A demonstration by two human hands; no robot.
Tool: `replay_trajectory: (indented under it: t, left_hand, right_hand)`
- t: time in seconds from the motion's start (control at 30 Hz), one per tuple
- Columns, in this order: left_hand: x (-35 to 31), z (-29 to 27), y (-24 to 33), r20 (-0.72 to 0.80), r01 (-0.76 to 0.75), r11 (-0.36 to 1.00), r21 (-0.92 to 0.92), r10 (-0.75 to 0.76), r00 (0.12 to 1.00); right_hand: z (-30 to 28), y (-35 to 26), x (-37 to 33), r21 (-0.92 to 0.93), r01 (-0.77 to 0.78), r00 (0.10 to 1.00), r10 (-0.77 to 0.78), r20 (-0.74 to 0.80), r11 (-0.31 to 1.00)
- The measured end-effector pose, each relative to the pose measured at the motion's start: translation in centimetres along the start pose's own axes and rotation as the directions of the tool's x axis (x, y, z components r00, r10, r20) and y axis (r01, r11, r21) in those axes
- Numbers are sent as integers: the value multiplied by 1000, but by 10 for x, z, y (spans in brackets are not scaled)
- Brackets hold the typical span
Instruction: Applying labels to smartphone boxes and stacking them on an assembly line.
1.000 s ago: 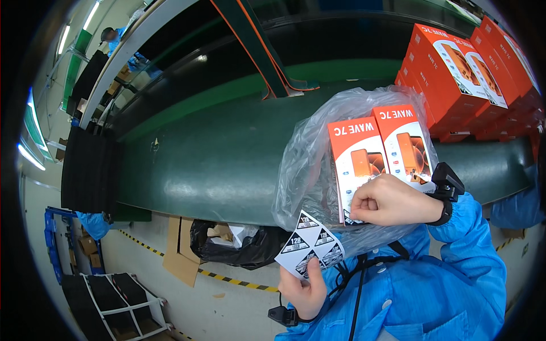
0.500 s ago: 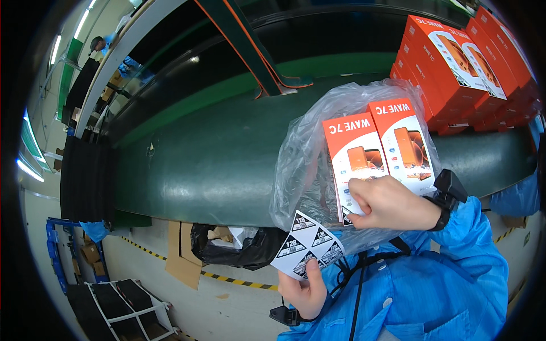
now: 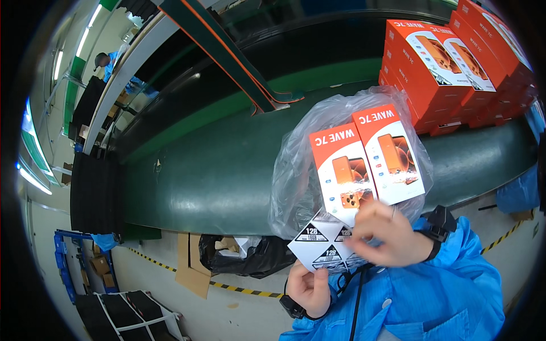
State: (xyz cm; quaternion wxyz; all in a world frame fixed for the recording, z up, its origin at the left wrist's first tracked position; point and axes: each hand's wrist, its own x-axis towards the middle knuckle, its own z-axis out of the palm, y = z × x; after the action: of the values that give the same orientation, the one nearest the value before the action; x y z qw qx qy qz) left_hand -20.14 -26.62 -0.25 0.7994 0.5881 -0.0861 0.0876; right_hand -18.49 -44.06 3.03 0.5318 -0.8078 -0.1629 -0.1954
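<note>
My left hand [image 3: 309, 290] pinches the lower edge of a white sticker sheet [image 3: 311, 248] printed with black triangular labels. The sheet is tilted in front of the belt's near edge. Over its right side is my right hand [image 3: 387, 236], its fingers bent and smeared by motion, so whether they grip a label cannot be made out. Just beyond lie two orange-and-white phone boxes side by side, a left box [image 3: 343, 170] and a right box [image 3: 389, 156], on a crumpled clear plastic bag [image 3: 293, 182]. The left box's near end is partly hidden by the sheet and right hand.
Stacked orange boxes [image 3: 421, 79] stand at the far right on the green belt [image 3: 210, 182]. A dark green post [image 3: 227, 62] rises behind. Below the belt's near edge are a black bin bag [image 3: 250, 261] and a cardboard piece [image 3: 192, 273]. Another person [image 3: 108, 62] is far left.
My right hand has left the left box's near corner and come back to the sticker sheet. The left hand still holds the sheet. The whole view has shifted slightly.
</note>
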Motion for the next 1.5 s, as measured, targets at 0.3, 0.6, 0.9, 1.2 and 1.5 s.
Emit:
replay_trajectory:
  t: [0.3,0.6,0.9,1.2,1.5]
  left_hand:
    - [-11,0,-3,60,46,992,121,-54,997]
    - [-3,25,2,65,-3,967,254,-14,998]
    - [2,36,-3,418,-372,588,719,62,906]
    - [3,19,-1,222,-170,666,726,8,975]
    - [6,17,-2,205,-171,674,719,30,978]
  right_hand:
    - [-7,-6,-12,80,134,988,-139,66,988]
    - [-24,-3,-19,106,55,995,-64,76,993]
    - [-52,0,-18,78,-162,969,144,202,984]
    - [-101,39,21,-93,-407,759,394,519,908]
    - [-99,56,31,-267,-384,706,468,532,884]
